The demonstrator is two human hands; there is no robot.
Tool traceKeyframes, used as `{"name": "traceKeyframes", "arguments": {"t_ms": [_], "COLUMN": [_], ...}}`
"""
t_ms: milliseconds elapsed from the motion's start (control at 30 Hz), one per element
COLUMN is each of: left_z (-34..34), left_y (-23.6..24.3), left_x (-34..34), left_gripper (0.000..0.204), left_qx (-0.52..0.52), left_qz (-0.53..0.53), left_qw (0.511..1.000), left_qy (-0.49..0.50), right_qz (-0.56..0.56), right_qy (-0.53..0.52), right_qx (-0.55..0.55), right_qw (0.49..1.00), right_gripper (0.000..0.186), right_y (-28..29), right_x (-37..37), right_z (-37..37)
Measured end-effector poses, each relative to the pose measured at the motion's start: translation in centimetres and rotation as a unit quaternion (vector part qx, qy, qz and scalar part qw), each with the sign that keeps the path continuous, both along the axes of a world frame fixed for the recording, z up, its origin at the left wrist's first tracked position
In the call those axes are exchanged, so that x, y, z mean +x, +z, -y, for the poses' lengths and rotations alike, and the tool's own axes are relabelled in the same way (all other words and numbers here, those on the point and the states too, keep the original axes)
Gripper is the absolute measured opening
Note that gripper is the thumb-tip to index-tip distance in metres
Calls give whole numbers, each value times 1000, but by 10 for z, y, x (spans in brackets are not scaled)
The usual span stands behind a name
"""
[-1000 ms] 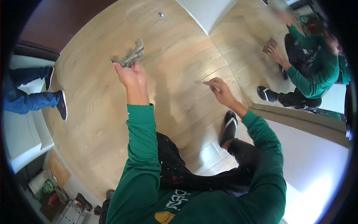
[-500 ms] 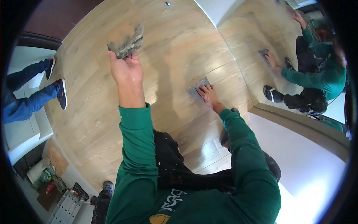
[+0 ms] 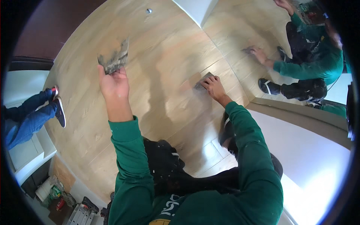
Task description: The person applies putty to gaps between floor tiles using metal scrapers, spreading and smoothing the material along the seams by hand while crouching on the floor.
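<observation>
My left hand (image 3: 114, 84) is closed on a wide, flat blade (image 3: 112, 60) smeared with dark grey material, holding it out over the wood-look floor (image 3: 82, 97). Lower and to the right, my right hand (image 3: 214, 86) grips a grey flat rectangular spreader (image 3: 201, 82), which lies against the floor close to a tile joint. Its fingertips are bent over the top of that tool. My green sleeves reach in from the lower edge, and my dark trouser legs are bent beneath me.
Another person's legs (image 3: 32, 118) in jeans and sneakers are at left, by white furniture. A mirror (image 3: 309, 56) at right reflects me. A white corner (image 3: 193, 11) stands at the top. Tools and rolls (image 3: 52, 193) lie at lower left; a small metal disc (image 3: 149, 10) sits on the floor.
My right hand, earlier raised with the tool hardly visible, is now down with the spreader flat on the floor. My left hand and blade appear farther left; the view has shifted slightly too.
</observation>
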State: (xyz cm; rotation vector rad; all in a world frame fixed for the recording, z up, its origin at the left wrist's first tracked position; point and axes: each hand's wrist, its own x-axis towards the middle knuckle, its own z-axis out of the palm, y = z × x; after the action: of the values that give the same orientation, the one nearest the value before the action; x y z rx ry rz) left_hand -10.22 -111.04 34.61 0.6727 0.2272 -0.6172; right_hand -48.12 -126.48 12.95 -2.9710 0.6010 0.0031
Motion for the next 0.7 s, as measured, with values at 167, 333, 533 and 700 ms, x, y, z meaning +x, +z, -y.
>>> {"name": "traceKeyframes", "arguments": {"t_ms": [167, 333, 533, 700], "left_z": [7, -6, -3, -8], "left_y": [6, 5, 16, -20], "left_x": [-8, 6, -4, 8], "left_gripper": [39, 38, 38, 39], "left_qx": [12, -9, 1, -177], "left_qz": [-27, -42, -33, -35], "left_qw": [999, 997, 996, 955], "left_qy": [-34, -72, -87, -237], "right_qz": [20, 21, 50, 64], "right_qy": [-63, -67, -69, -135], "right_qx": [-16, 6, -40, 6], "right_qw": [998, 998, 996, 989], "right_gripper": [42, 41, 42, 45], "right_y": [2, 0, 14, -16], "right_x": [4, -15, -1, -36], "right_z": [41, 28, 66, 63]}}
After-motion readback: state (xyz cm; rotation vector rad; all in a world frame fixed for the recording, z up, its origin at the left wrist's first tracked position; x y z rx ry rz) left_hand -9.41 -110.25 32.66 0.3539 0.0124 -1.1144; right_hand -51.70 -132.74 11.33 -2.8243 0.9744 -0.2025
